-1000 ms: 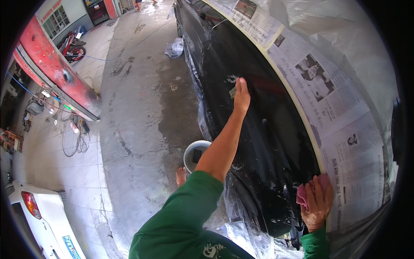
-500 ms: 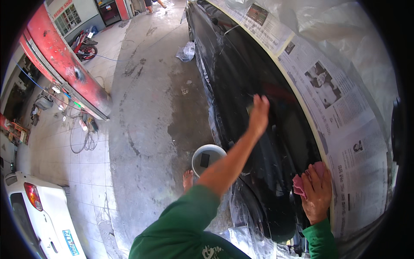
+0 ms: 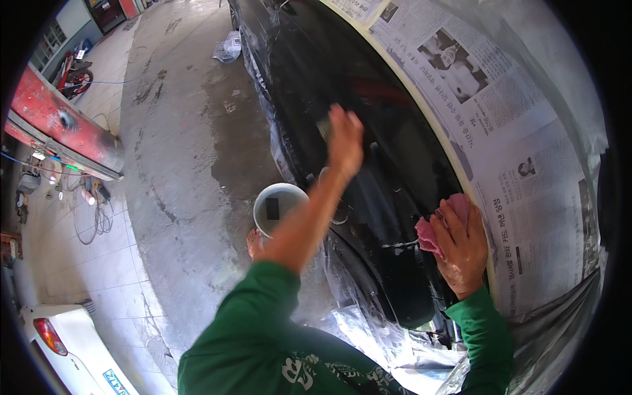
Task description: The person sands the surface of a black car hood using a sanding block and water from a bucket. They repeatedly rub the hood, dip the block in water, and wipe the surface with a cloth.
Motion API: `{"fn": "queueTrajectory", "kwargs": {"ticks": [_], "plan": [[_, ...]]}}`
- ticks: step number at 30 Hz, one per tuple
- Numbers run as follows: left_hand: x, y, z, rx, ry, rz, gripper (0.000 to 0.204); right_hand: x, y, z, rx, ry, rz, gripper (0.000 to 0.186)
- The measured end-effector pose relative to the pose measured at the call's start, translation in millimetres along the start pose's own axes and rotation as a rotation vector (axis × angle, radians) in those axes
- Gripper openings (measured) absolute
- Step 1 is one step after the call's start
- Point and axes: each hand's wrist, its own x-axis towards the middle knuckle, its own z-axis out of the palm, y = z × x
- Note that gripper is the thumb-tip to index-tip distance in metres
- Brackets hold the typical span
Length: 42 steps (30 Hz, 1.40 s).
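Observation:
My left hand (image 3: 346, 141) reaches out over the glossy black car body panel (image 3: 368, 89), fingers curled round a small flat pale pad (image 3: 323, 127). Motion blurs the hand, and most of the pad is hidden behind it. Close to the panel's right edge, my right hand (image 3: 463, 258) presses a crumpled pink cloth (image 3: 431, 236) against the black surface, its fingers bent over the cloth. Wet streaks show on the panel between the hands.
Taped newspaper (image 3: 520, 131) and clear plastic sheeting (image 3: 559, 59) cover the car right of the panel. A white bucket (image 3: 259, 209) containing a dark rectangular block stands by my bare foot (image 3: 253, 243). Leftward are a red pillar (image 3: 72, 128), cables and a white car (image 3: 69, 349).
The view has swung, shifting the surroundings left. My left hand, still on the pad, sits a little farther up the panel; my right hand stays on the pink cloth at the panel's edge.

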Motion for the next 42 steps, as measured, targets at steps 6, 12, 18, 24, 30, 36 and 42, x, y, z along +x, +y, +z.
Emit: {"fn": "queueTrajectory", "kwargs": {"ticks": [6, 12, 18, 24, 30, 36, 42], "plan": [[26, -39, -6, 0.101, 0.029, 0.079, 0.079, 7, -1, 6, -0.005, 0.012, -0.037, 0.032], [-329, -32, 60, 0.219, -0.308, 0.305, 0.088, 8, -1, 3, 0.024, -0.020, -0.050, 0.033], [13, -56, -31, 0.080, 0.055, 0.017, 0.078, 10, -4, 1, 0.037, -0.024, -0.052, 0.034], [-16, -63, -11, 0.143, 0.009, 0.066, 0.076, 7, -3, 9, 0.020, -0.022, -0.033, 0.037], [-369, -63, 45, 0.106, -0.276, 0.245, 0.101, 13, -6, 12, 0.020, 0.012, -0.012, 0.039], [-65, -82, -16, 0.009, -0.078, -0.116, 0.102, 1, -6, -3, 0.033, -0.061, -0.002, 0.030], [-55, -102, -34, -0.007, -0.158, -0.133, 0.093, 5, -9, -3, 0.045, -0.009, -0.038, 0.026]]}}
